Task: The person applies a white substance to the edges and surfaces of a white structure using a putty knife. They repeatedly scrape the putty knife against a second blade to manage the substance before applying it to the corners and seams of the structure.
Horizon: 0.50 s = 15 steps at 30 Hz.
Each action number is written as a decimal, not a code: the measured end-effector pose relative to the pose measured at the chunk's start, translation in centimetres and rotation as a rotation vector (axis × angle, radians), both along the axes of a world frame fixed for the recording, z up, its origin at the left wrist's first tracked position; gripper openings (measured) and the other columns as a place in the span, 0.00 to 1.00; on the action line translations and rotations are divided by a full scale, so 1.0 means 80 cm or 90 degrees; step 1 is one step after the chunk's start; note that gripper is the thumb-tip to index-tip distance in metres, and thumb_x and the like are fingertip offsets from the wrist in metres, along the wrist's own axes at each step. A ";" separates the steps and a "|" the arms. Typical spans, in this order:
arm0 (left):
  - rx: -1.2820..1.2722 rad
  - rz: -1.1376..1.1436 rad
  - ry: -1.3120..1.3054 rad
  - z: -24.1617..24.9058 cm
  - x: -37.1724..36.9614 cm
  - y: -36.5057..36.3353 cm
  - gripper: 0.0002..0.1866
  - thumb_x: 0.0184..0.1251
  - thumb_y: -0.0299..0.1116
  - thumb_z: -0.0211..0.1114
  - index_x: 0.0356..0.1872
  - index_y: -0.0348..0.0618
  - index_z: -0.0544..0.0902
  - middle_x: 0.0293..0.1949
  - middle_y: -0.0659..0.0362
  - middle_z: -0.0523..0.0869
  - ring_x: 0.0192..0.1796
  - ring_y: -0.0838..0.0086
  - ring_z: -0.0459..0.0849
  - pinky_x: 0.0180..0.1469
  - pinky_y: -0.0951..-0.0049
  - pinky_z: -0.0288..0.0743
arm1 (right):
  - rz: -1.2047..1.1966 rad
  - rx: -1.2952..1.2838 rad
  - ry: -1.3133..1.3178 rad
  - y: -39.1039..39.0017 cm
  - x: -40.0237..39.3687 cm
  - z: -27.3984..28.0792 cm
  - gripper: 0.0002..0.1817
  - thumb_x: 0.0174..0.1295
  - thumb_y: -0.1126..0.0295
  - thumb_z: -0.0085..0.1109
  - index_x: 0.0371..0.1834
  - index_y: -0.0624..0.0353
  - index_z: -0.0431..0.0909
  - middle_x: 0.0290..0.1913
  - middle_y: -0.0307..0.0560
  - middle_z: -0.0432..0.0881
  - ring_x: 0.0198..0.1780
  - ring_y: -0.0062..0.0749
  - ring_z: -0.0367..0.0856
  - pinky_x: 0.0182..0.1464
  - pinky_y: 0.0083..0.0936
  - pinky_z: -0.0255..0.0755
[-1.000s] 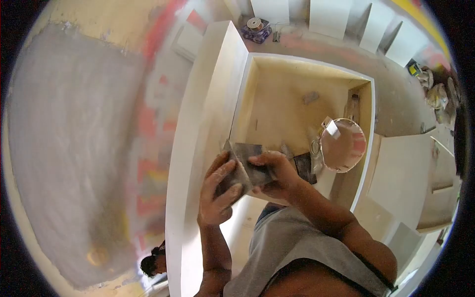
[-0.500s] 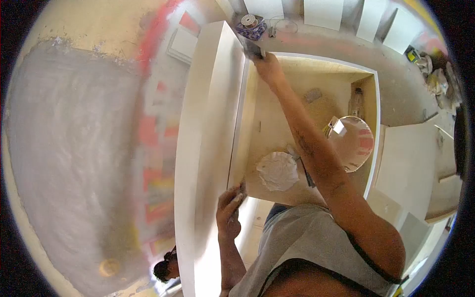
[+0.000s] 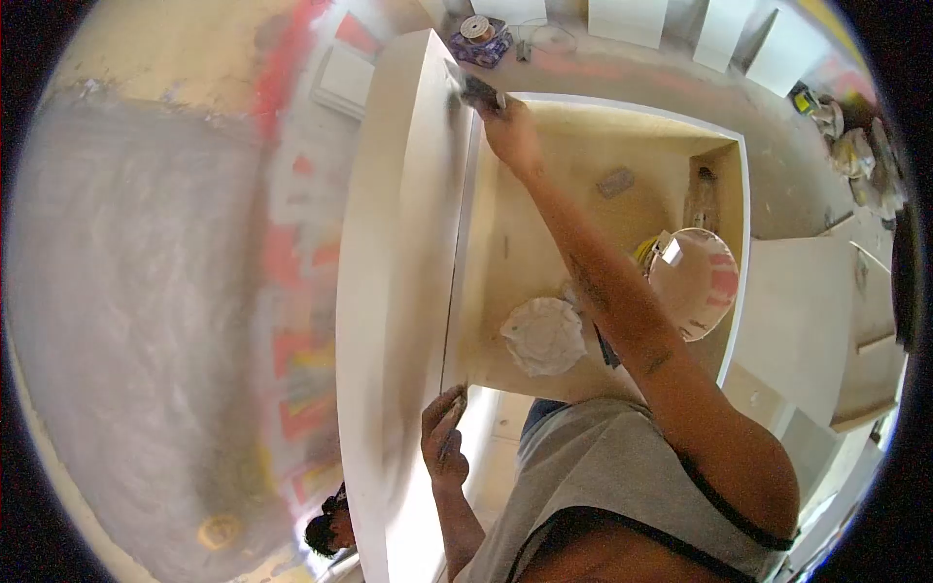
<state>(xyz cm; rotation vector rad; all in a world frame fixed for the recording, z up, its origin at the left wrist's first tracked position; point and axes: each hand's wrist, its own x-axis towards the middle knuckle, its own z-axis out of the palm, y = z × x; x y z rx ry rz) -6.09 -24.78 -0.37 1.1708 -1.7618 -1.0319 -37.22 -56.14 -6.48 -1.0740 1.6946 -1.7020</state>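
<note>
My right hand (image 3: 510,131) reaches far out and is closed on a dark flat-bladed tool (image 3: 478,93), held at the far end of a tall white panel (image 3: 389,233). Its exact kind is blurred. Nearer my body, my left hand (image 3: 444,437) is curled beside the panel's near edge; what its fingers hold is hard to make out. A narrow dark gap runs between the panel and an open white-edged box (image 3: 746,209). Inside the box lie a crumpled white round piece (image 3: 544,336) and a round whitish bucket or lid (image 3: 692,284).
A clear bottle (image 3: 700,199) and a small grey pad (image 3: 614,183) also lie in the box. A wire spool (image 3: 476,29) sits beyond it. White boards (image 3: 627,21) lean at the back. Another person's head (image 3: 328,525) shows at lower left, behind the panel.
My right hand has shifted slightly left and up with the tool, now against the panel. My left hand has moved a little down and left. The view has shifted slightly.
</note>
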 end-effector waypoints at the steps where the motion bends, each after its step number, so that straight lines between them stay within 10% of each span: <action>1: 0.002 -0.002 -0.002 0.004 -0.005 -0.002 0.15 0.76 0.38 0.51 0.53 0.45 0.81 0.59 0.46 0.76 0.63 0.54 0.75 0.62 0.55 0.74 | -0.002 0.002 -0.002 0.001 -0.002 0.006 0.15 0.65 0.70 0.52 0.54 0.55 0.79 0.48 0.62 0.82 0.51 0.58 0.79 0.51 0.44 0.74; 15: -0.007 0.032 -0.046 0.008 0.020 0.025 0.20 0.74 0.48 0.53 0.54 0.47 0.81 0.58 0.46 0.77 0.61 0.52 0.76 0.57 0.52 0.77 | -0.134 -0.081 0.059 -0.041 0.012 0.006 0.16 0.66 0.69 0.53 0.56 0.55 0.78 0.48 0.61 0.82 0.51 0.56 0.80 0.51 0.38 0.74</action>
